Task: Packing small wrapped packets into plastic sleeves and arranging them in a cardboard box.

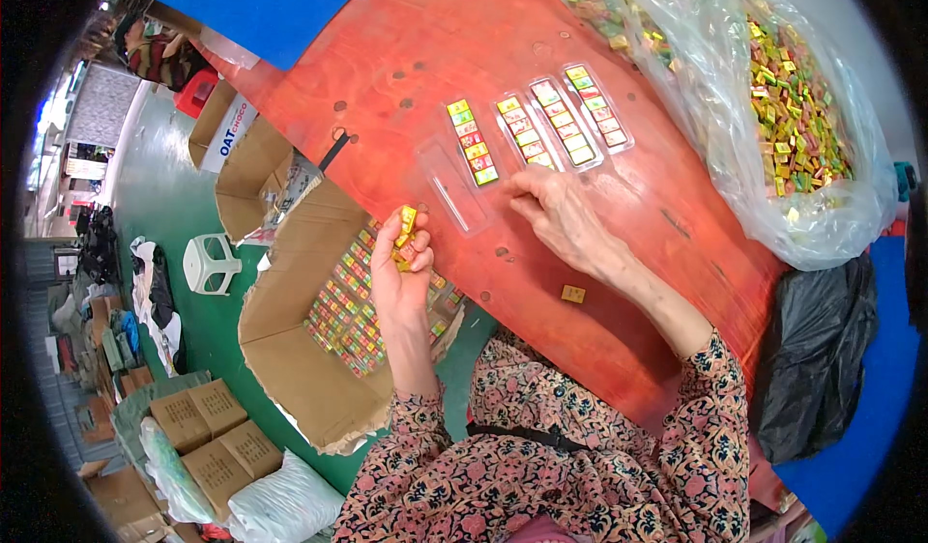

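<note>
My left hand (402, 258) is closed around a few small yellow-wrapped blocks (407, 222), held up beside the table's left edge. Over the table, my right hand (553, 205) has its fingers curled together close to the near end of a clear tray (524, 132); whatever they pinch, if anything, is hidden. That tray and others beside it, a left one (471, 144) and two further right (565, 123) (596, 106), each carry a row of small coloured blocks. Leftmost lies a clear plastic tray (452, 193) with an unfilled slot. One loose yellow block (573, 294) rests near my right forearm.
A large clear bag (696, 89) full of small wrapped blocks stands on the red table (406, 50) at the right. Below it hangs a black plastic bag (814, 359). Left of the table, an open cardboard box (280, 350) holds rows of blocks. A white stool (210, 263) stands beyond.
</note>
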The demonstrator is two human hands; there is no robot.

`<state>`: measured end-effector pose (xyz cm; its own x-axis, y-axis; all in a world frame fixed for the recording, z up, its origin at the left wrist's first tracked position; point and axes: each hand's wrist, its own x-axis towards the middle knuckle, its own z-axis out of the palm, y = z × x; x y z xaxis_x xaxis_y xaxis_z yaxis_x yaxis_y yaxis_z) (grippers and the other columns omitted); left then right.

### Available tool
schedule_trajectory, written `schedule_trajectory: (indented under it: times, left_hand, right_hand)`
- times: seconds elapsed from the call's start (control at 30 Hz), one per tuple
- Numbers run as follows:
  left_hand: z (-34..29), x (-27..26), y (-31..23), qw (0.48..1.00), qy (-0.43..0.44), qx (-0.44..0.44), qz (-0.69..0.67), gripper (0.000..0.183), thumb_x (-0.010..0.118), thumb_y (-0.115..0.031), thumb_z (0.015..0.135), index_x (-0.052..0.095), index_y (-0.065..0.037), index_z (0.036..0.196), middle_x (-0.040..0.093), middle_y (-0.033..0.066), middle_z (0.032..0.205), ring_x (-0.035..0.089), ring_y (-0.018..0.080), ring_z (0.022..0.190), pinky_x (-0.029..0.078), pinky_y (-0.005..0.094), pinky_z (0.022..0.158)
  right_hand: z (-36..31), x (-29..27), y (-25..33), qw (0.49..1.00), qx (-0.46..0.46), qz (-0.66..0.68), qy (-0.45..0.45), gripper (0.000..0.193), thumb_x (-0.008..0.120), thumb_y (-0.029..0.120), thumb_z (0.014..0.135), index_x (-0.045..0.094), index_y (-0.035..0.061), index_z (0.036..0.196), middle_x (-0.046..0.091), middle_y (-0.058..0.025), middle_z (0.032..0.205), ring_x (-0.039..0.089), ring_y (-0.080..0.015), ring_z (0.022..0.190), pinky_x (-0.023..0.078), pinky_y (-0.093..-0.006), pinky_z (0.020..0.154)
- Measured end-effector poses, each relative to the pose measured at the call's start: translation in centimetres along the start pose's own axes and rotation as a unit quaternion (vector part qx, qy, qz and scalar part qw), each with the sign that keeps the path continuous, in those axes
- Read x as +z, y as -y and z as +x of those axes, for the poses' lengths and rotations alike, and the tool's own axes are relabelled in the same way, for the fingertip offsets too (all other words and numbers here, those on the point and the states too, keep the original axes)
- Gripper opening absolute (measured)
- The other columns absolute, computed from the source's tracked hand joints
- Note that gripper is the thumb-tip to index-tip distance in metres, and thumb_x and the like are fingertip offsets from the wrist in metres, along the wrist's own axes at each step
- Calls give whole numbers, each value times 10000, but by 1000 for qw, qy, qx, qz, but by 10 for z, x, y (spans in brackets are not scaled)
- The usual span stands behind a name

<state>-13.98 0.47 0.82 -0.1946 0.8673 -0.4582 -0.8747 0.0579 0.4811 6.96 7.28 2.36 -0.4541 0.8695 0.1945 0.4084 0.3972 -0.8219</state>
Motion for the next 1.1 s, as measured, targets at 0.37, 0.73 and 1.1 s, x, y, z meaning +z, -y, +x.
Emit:
schedule_trajectory:
  times: [0.37,0.73,1.1]
  left_hand:
    - [19,-7,0,999,40,-13,9,172,544,-114,833,532,-22,977,562,140,841,431,97,561,322,160,388]
    - [21,-2,-4,999,12,-1,37,154,547,-118,837,537,-34,966,568,137,848,423,78,553,308,151,373]
    - [48,24,-19,923,8,180,339,97,620,-74,786,594,2,839,545,16,591,410,30,431,273,155,374]
  right_hand:
    - [32,22,1,964,-118,-238,-28,318,479,-47,701,467,-9,1017,496,-218,894,507,-384,850,440,-450,678]
    - [53,11,4,979,-50,-199,10,124,567,-9,696,575,-37,816,568,-206,803,562,-358,794,458,-407,656]
    - [52,56,18,990,76,87,-77,142,639,45,708,645,-16,837,639,-124,707,616,-166,651,476,-285,588]
